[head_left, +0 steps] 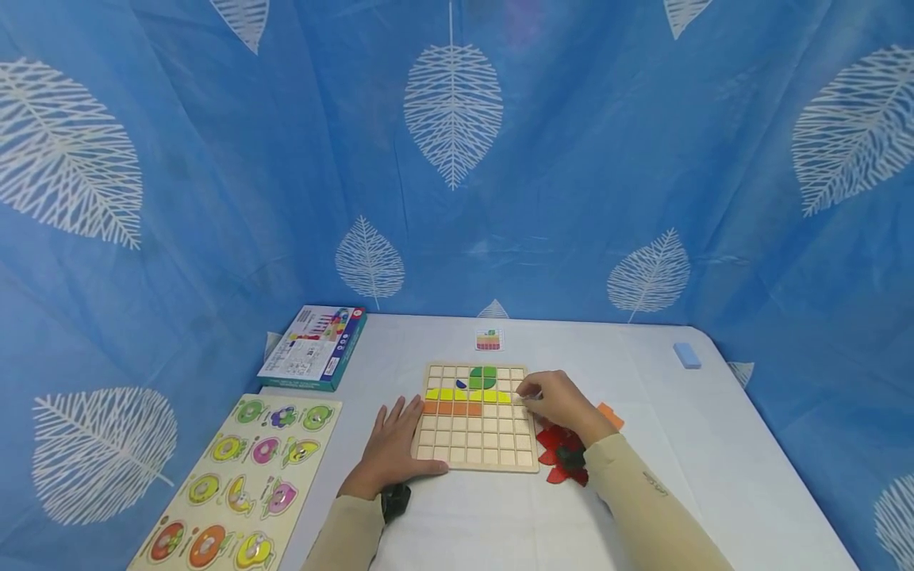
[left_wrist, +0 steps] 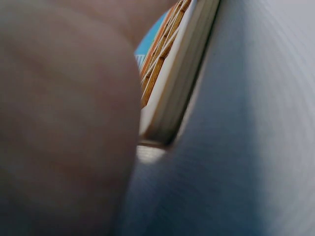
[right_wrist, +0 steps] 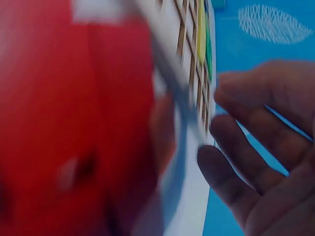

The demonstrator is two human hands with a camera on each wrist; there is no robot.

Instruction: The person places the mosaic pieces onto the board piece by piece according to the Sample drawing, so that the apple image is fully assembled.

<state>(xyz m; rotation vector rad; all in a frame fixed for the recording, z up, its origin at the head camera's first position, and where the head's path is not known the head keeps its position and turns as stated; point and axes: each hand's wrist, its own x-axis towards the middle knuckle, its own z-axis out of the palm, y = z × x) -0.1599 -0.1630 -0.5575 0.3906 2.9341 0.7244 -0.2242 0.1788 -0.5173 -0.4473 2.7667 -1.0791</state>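
A wooden grid board (head_left: 479, 457) lies mid-table in the head view. In its cells sit green pieces (head_left: 482, 378), a small dark blue piece (head_left: 460, 384), a row of yellow pieces (head_left: 457, 394) and orange pieces (head_left: 452, 408) below them. My left hand (head_left: 393, 446) rests at the board's left side, fingers straight, thumb along the near edge. Bent fingers of my right hand (head_left: 560, 400) reach over the right edge at the yellow row's end. I cannot tell whether a piece is between those fingertips. Red pieces (head_left: 560, 452) lie beneath my right wrist.
An orange piece (head_left: 610, 415) lies right of the right wrist. Behind the board is a small pattern card (head_left: 489, 340). A boxed game (head_left: 314, 346) and a fruit puzzle board (head_left: 246, 476) stand at left. A light blue block (head_left: 687, 355) lies at far right.
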